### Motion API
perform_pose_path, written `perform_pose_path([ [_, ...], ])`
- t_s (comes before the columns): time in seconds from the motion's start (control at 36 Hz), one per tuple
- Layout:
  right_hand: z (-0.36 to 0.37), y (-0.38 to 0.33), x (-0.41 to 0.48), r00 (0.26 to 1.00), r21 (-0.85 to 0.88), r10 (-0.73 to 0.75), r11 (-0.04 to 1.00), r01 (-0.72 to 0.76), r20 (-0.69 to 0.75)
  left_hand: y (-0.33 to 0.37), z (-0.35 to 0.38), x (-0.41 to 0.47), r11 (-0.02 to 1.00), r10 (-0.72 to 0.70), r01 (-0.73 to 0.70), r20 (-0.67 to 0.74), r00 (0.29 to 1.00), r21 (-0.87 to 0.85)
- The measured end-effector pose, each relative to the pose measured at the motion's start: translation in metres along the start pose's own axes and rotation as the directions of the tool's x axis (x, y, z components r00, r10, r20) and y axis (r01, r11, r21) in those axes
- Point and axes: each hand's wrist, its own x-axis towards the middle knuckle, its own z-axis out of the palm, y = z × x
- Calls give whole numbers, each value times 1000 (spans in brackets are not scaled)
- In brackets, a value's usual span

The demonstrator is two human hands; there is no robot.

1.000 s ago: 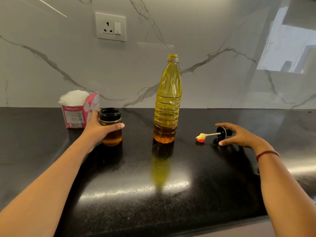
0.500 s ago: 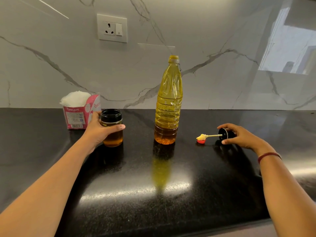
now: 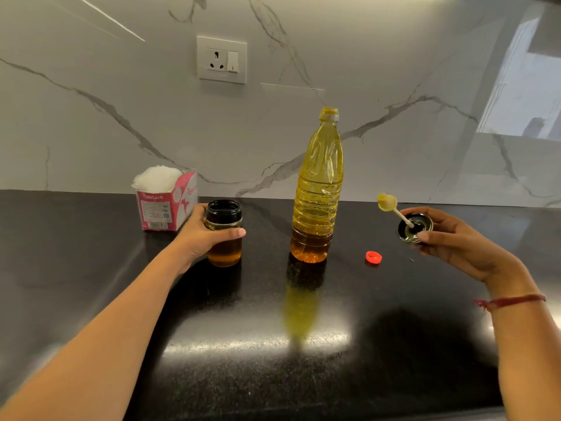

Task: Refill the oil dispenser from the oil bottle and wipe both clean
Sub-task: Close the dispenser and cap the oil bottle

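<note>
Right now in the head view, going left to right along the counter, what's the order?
tissue box → oil dispenser, gripped by the left hand → oil bottle → red cap → dispenser lid, held above the counter in the right hand.

We had only one view, from a wide-angle camera on the person's head. It faced forward and down, across the counter (image 3: 273,375) to the wall (image 3: 394,71) behind. The counter was close, within arm's reach, and the bottle (image 3: 317,183) stood about in the middle.
</note>
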Motion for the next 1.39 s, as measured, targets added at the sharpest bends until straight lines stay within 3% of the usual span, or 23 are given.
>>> perform_pose_path([
  [0.08, 33, -16, 1, 995, 56, -47, 998, 43, 85, 2, 2, -3, 1000, -9, 9, 41, 999, 2],
  [0.22, 100, -46, 13, 981, -3, -110, 994, 111, 161, 8, 4, -8, 999, -27, 25, 89, 996, 28],
  [0.36, 163, -73, 41, 986, -206, -163, 966, 157, -15, 12, 8, -14, 999, -15, 12, 82, 997, 32],
  [0.47, 185, -87, 60, 938, -598, -341, 766, 238, -64, 10, 8, -13, 999, -24, 19, 104, 994, 46],
  [0.58, 196, -95, 70, 900, -839, -435, 498, 220, -21, 9, 7, -12, 999, -30, 25, 127, 991, 40],
  [0.67, 201, -98, 76, 917, -907, -399, 379, 181, 16, 8, 7, -11, 999, -25, 20, 131, 991, 40],
  [0.83, 225, -108, 91, 883, -916, -456, 296, 270, 113, 6, 12, -10, 1000, -9, 5, 143, 990, 25],
  [0.97, 241, -111, 101, 909, -868, -383, 383, 318, 164, 5, 13, -8, 1000, -5, 3, 180, 984, 13],
  [1.11, 240, -106, 103, 903, -639, -367, 644, 421, 224, 4, 12, -7, 1000, -14, 11, 215, 976, 18],
  [1.39, 239, -79, 108, 940, -393, -336, 858, 330, 56, 6, 14, -11, 1000, 5, -9, 265, 964, 14],
])
